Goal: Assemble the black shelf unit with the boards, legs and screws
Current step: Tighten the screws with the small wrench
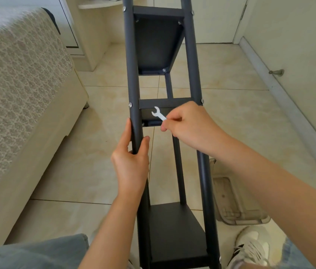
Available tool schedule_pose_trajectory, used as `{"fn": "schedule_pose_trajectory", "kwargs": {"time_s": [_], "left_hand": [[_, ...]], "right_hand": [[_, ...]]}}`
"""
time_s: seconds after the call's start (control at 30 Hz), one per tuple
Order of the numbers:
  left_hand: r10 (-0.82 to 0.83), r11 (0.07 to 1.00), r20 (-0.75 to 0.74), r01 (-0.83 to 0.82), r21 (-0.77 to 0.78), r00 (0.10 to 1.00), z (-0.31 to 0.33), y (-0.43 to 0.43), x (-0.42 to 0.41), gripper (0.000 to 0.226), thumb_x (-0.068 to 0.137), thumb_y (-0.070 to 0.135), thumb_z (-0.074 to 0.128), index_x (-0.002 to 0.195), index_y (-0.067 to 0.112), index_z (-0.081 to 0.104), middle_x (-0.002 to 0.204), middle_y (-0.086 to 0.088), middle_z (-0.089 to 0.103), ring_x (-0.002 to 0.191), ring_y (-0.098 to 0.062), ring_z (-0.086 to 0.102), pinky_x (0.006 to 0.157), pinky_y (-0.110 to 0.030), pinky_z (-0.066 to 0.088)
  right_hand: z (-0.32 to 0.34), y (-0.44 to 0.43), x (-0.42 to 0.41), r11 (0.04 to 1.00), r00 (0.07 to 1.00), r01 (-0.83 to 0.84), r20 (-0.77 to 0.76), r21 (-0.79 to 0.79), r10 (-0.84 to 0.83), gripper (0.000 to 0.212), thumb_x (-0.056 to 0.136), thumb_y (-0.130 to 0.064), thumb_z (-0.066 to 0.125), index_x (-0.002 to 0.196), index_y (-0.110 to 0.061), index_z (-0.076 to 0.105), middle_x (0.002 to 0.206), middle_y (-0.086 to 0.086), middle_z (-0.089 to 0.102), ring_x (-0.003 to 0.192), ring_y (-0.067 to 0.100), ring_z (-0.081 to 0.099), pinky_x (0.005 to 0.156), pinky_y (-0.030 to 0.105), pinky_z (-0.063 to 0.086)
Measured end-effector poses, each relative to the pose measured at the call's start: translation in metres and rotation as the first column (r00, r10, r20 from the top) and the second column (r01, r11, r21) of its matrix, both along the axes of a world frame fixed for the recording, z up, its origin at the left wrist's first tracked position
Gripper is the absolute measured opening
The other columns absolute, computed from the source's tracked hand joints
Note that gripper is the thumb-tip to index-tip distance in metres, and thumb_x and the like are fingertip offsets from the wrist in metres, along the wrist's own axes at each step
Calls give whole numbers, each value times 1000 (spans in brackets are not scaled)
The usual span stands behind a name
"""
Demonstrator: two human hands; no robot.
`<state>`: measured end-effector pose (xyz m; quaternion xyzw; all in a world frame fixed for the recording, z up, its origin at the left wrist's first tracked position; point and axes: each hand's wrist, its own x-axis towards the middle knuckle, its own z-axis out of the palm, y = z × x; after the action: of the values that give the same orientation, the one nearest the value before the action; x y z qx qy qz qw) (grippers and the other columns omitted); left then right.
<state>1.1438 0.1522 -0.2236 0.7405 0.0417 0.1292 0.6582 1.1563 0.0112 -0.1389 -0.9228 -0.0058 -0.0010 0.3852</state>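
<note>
Black shelf unit [132, 74] is tipped toward me over the floor tiles [95, 171], all three boards already sitting between the legs. My left hand [132, 162] is wrapped round the left leg just below the middle board [159, 102]. My right hand [188, 123] pinches a little white wrench [158, 113] by its handle, open end up in front of that board and not on anything yet. Looks like I'm at the tightening stage. Next I'd need to seat the wrench squarely on a screw [129, 104] at the middle board while bracing the frame. Sofa [17, 84] on the left, sneaker [250, 247] bottom right.
</note>
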Motion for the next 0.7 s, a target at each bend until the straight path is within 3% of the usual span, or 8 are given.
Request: {"fn": "schedule_pose_trajectory", "kwargs": {"time_s": [0.07,0.17,0.27,0.3,0.4,0.47,0.57,0.7], "left_hand": [[-8,1000,5,8,17,1000,4,-2,-2,61,95,17,68,150,27,45,140,2,61,113,-54,59,86,-59,57],[-21,999,17,20,46,1000,5,-4,-3,59,96,20,66,151,28,43,139,4,62,75,-29,72,60,-34,60],[-44,998,26,43,38,999,4,-4,-3,59,97,23,66,151,29,43,139,6,61,95,-43,70,73,-48,62],[-50,998,25,49,32,998,4,-4,-3,59,97,23,65,151,29,43,139,6,61,91,-41,71,68,-43,62],[-48,999,18,48,23,999,2,-3,-2,58,98,20,64,151,28,43,138,6,62,52,-11,59,48,-22,49],[-49,999,19,48,18,999,1,-2,-1,58,97,20,65,151,27,44,137,7,63,60,-13,64,52,-26,54],[-38,999,13,37,25,999,1,0,2,58,97,21,66,150,28,44,137,8,63,106,-47,66,84,-56,59],[-49,998,-1,49,26,999,3,1,1,58,97,21,66,150,30,44,136,6,64,112,-53,60,87,-62,56]], "right_hand": [[-5,1,1,1000,997,18,-80,-3,-18,21,94,-17,61,88,-4,76,55,0,50,41,1,45,43,6,34],[-13,6,6,996,982,82,-177,47,-72,18,93,-19,64,102,-10,76,61,-8,49,53,3,44,55,14,34],[-22,12,12,970,967,176,-214,168,-139,22,94,-20,62,110,-11,74,67,-7,49,59,7,44,62,21,40],[-23,14,13,960,964,197,-218,201,-152,21,96,-19,60,110,-11,74,68,-7,48,61,9,46,61,21,41],[-25,19,14,938,962,203,-235,280,-138,22,98,-17,55,109,-9,73,69,-1,48,66,16,47,66,27,47],[-27,23,15,928,968,188,-219,320,-121,23,97,-16,56,109,-7,73,67,1,48,66,19,47,67,31,46],[-32,28,18,904,970,209,-194,374,-144,21,95,-15,60,106,-4,74,64,-3,48,62,16,47,66,29,47],[-35,32,24,907,977,200,-147,370,-155,20,96,-16,58,103,-9,76,61,-2,51,61,12,50,70,31,52]]}}
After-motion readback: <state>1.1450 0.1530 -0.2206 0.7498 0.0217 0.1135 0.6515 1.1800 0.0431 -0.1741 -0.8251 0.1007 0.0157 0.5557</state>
